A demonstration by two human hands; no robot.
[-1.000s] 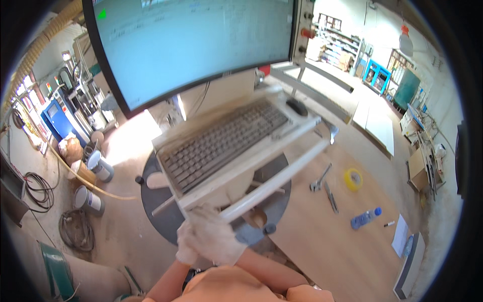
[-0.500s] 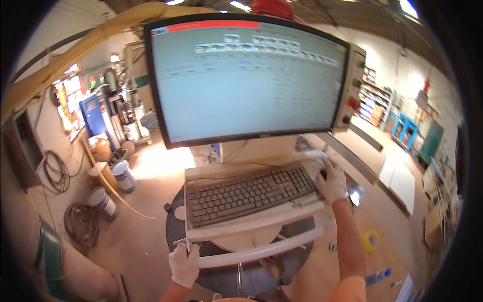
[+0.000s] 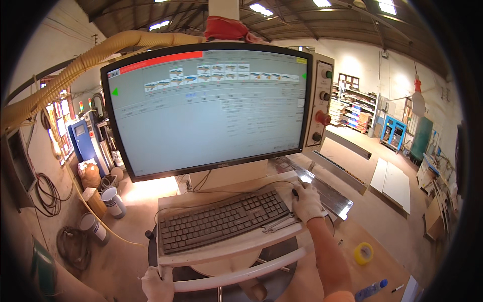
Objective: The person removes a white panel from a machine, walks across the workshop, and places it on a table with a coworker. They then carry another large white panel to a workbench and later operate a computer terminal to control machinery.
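My left hand [image 3: 157, 284], in a pale work glove, is closed at the left end of a white curved rail [image 3: 241, 274] along the front of the keyboard tray. My right hand [image 3: 308, 203], also gloved, is wrapped over a dark computer mouse [image 3: 295, 192], mostly hidden under the fingers. Between the hands lies a dusty black keyboard [image 3: 226, 221] on the white tray [image 3: 201, 257]. Beyond it stands a large monitor [image 3: 201, 126], lit with a red top bar, a row of small pictures and lines of text.
A control panel [image 3: 320, 108] with a red knob adjoins the monitor's right side. Yellow tape [image 3: 363, 253] and a plastic bottle [image 3: 371, 290] lie at lower right. Buckets [image 3: 112, 202] stand on the left floor. Overhead runs a ribbed hose [image 3: 100, 55]; white boards [image 3: 390, 183] lie at right.
The view has tilted up and shifted right, so monitor, keyboard and hands sit lower and further left. Both hands keep their places on the rail and the mouse.
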